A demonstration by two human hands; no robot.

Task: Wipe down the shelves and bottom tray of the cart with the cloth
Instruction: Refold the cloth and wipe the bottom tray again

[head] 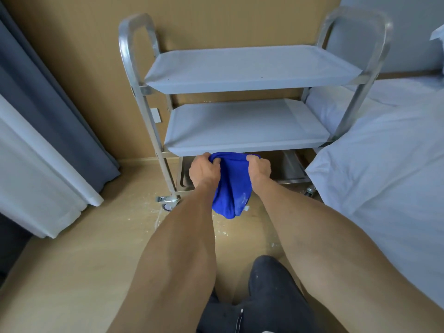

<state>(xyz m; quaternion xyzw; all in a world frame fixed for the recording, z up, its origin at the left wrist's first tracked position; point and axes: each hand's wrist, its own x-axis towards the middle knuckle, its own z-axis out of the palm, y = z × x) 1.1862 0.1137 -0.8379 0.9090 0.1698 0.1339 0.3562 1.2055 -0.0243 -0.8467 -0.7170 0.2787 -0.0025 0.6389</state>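
Blue and bunched, the soft terry cloth hung between the two hands in front of the cart's lowest level. The left hand held a narrow, curled grip on the cloth's upper left edge, fingers folded over the fabric. The right hand gripped the upper right edge the same way, knuckles up. Both bare forearms reached forward and down from the bottom of the view, nearly parallel, with the cloth drooping in folds between the wrists.

Just above both grips ran the front lip of the pale grey middle shelf of the silver metal three-tier cart; higher still sat the matching grey top shelf. Behind and below the grips lay the shiny steel bottom tray, mostly hidden by the hands and cloth. A locking caster wheel stood to the lower left of the left grip.

The tan wooden floor beneath the grips showed scattered pale specks. To the right of the right grip lay a bed with white sheets; far to the left hung grey-blue and white curtains. A tan wall panel stood behind the cart. A dark trouser leg showed below the arms.
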